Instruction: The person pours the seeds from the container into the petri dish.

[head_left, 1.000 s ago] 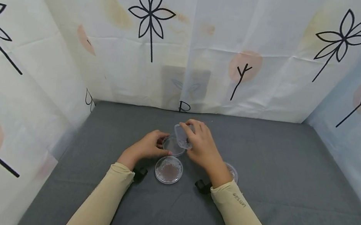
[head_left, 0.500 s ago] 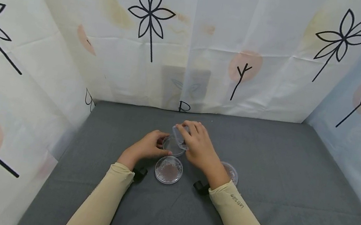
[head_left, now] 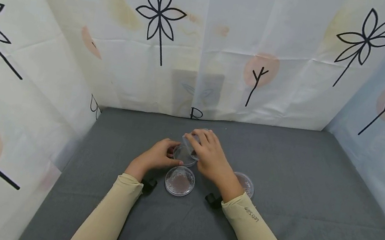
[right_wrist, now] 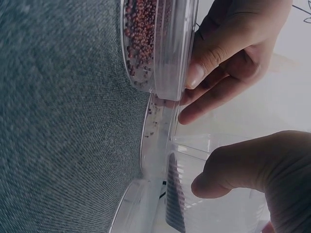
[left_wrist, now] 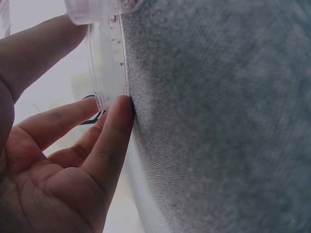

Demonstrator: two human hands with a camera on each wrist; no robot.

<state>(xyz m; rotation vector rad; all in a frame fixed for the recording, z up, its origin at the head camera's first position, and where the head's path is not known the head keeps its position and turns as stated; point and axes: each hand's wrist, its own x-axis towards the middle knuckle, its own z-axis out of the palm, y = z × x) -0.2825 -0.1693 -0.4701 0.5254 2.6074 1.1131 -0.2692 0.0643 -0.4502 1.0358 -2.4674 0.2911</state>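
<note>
My left hand (head_left: 157,156) grips a clear round petri dish (left_wrist: 108,73) by its sides, thumb on one side and fingers on the other. The dish stands on the grey cloth with a few small reddish-brown grains in it. My right hand (head_left: 211,158) holds a clear plastic box (right_wrist: 218,204) tilted over this dish, its thumb against the wall. Something dark shows along the box's lower side in the right wrist view. Just nearer to me stands a second petri dish (head_left: 178,194), with many reddish-brown grains inside (right_wrist: 141,31).
Another petri dish (head_left: 252,183) sits right of my right wrist, partly hidden by it. Grey cloth (head_left: 299,202) covers the table. White printed sheets (head_left: 287,34) hang behind it and along both sides.
My right hand has shifted slightly left, bringing the tilted box further over the dish. More of the right-hand petri dish shows. The left hand stays put.
</note>
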